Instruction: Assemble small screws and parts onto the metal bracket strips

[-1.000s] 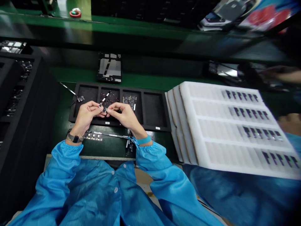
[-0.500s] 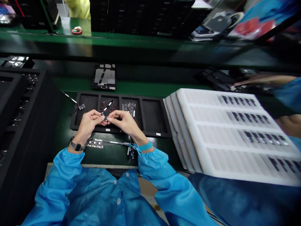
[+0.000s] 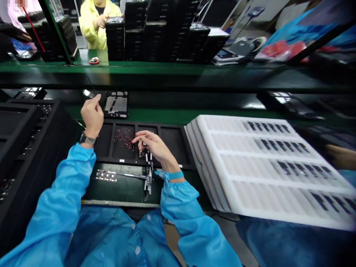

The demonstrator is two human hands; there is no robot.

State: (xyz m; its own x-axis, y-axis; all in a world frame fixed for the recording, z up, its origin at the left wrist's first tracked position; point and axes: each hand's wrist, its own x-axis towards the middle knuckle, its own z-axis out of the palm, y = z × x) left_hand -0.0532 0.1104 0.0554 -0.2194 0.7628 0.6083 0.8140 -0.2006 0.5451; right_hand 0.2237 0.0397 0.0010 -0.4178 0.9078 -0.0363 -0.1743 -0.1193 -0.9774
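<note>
My left hand (image 3: 92,114) is raised above the tray's far left corner, its fingers closed. At its fingertips is a small flex cable part (image 3: 88,93) with a bright white end, blurred and partly hidden. My right hand (image 3: 154,146) reaches over the third compartment of the black foam tray (image 3: 128,161). Its fingers are apart, index stretched left, and the small boards under it are mostly covered. Tiny parts with red wires (image 3: 125,139) lie in the compartment to its left. Below the tray are a strip of small boards (image 3: 106,175) and several flex cables (image 3: 148,176).
A stack of white foam trays (image 3: 219,148) holding dark pieces stands right. Black foam trays (image 3: 55,118) are piled left. An opened device (image 3: 116,104) lies behind the tray. A green shelf (image 3: 167,70) crosses the back, with a person in yellow (image 3: 93,27) beyond.
My hands have parted from the small part they held together. The left has moved up and away; the right has opened over the third compartment. The view has tilted up slightly.
</note>
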